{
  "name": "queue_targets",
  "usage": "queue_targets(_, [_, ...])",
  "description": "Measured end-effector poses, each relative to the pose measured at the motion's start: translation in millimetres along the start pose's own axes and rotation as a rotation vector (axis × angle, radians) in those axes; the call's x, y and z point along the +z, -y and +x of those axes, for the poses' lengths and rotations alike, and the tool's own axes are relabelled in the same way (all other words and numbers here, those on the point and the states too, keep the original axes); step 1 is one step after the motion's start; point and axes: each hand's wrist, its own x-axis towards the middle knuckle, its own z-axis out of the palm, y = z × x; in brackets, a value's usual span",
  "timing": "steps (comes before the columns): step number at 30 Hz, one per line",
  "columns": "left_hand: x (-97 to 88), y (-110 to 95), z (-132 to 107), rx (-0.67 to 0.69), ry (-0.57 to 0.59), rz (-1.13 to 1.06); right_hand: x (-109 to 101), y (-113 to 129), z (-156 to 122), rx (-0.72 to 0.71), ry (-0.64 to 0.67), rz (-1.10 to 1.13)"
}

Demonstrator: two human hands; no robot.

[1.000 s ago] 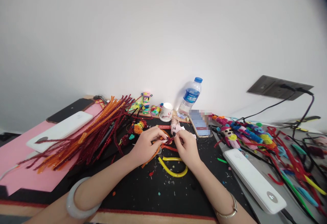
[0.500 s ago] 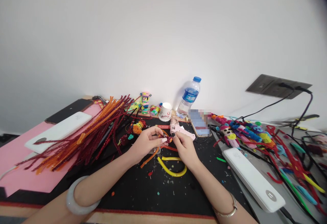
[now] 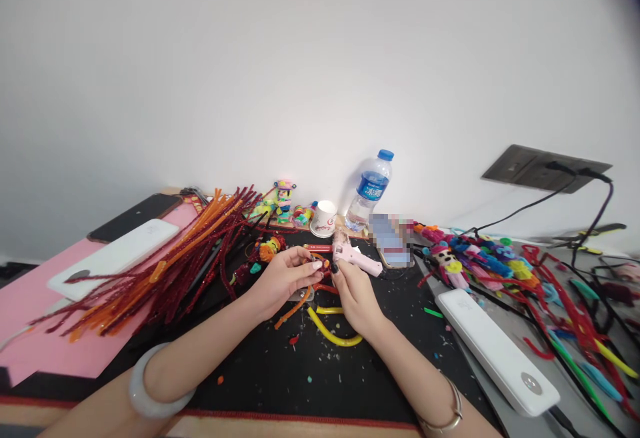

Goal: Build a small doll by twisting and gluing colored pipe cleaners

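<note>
**Two hands close in on a small dark-red fuzzy piece**

The small dark-red fuzzy piece (image 3: 325, 269) is between the two hands, just above the black mat (image 3: 250, 375) that covers the middle of the surface. The left hand (image 3: 281, 281) pinches it between thumb and fingers, while the right hand (image 3: 358, 298) grips its other side with its fingertips (the hold itself is partly hidden, and the piece's exact shape is too small to make out).

A pink glue gun (image 3: 367, 263) lies just beyond the right hand. An orange chenille stem (image 3: 294, 310) runs below the left hand's fingers, and a curved yellow chenille stem (image 3: 333, 337) lies on the mat nearer the person, beside the right wrist.

Near the wall stand a paper cup (image 3: 325, 219) and a water bottle (image 3: 371, 191) with a blue cap, next to a smartphone (image 3: 391, 243). To the left, a heap of red and orange chenille stems (image 3: 185, 278) spreads over a pink sheet (image 3: 35, 298) and a white power bank (image 3: 130, 251). To the right, fuzzy dolls (image 3: 450, 268) lie in a cluster beyond another white power bank (image 3: 495, 351).
</note>
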Motion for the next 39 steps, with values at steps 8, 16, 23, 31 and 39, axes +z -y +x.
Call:
queue_targets(8, [1.3, -3.9, 0.1, -0.051, -0.026, -0.109, -2.9, 7.9, -0.1, -0.080, 0.034, -0.156])
queue_targets(16, [0.4, -2.4, 1.5, -0.037, -0.036, -0.027, -2.1, 9.8, -1.7, -0.131, 0.022, -0.163])
queue_targets(23, [3.5, -0.8, -1.8, 0.076, -0.058, 0.154, -0.5, 11.8, -1.3, -0.142, 0.026, -0.116])
queue_targets(31, [7.8, -4.0, -3.2, 0.206, -0.106, 0.333, -0.3, 13.1, -1.9, -0.147, 0.031, -0.129])
queue_targets(39, [3.4, -5.1, -0.4, 0.107, -0.096, 0.044, -12.3, 1.2, 1.4, -0.043, -0.140, -0.170])
